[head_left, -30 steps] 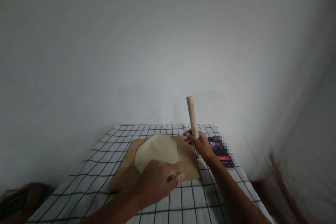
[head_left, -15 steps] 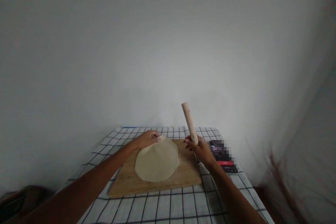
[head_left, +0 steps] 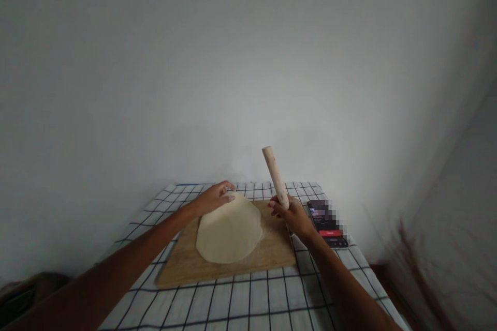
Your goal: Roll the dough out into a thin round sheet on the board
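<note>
A wide, thin round of dough lies on the wooden board. At its far left edge is my left hand, the thumb by the dough and the fingers spread apart from it, gripping nothing. My right hand is closed around the lower end of a plain wooden rolling pin. The pin points up and away, leaning left, raised above the board's far right corner. My right palm hides the pin's near end.
A white cloth with dark checks covers the table. To the right of the board lies a phone with its screen lit, partly blurred out. A pale wall rises behind the table; blurred reddish twigs are at the lower right.
My left thumb and fingers have parted at the dough's far edge, where they were closer together. The rolling pin remains in my right hand. The whole view has shifted slightly.
</note>
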{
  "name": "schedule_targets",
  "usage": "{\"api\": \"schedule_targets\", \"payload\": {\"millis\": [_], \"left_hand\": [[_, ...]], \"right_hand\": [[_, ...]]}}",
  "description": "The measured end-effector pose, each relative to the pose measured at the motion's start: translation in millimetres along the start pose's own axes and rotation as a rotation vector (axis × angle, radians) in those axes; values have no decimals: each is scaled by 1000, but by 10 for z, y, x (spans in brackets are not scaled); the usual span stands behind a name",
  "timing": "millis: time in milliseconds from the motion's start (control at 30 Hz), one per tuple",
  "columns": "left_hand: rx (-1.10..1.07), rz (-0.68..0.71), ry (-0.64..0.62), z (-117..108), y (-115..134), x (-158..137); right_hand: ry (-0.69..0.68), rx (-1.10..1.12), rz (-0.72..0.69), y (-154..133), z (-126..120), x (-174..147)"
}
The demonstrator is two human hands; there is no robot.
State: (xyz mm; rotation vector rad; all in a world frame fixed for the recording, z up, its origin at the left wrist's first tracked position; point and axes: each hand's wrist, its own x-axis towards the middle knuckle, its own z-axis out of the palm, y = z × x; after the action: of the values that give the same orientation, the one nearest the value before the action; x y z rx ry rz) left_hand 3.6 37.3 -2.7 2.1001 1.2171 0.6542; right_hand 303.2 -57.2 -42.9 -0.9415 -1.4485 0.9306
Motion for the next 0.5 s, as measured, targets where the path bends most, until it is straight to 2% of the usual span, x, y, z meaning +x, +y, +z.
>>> {"api": "schedule_targets", "payload": {"millis": [167,300,500], "left_hand": [[102,-87,-42,-63,-17,-13],[195,-7,111,24,69,-86],[353,104,300,240,344,-419]], "right_hand": [[-13,-17,-6,-3,33,-9],[-23,-18,6,-6,47,-18],[-56,5,42,-58,102,-63]]}}
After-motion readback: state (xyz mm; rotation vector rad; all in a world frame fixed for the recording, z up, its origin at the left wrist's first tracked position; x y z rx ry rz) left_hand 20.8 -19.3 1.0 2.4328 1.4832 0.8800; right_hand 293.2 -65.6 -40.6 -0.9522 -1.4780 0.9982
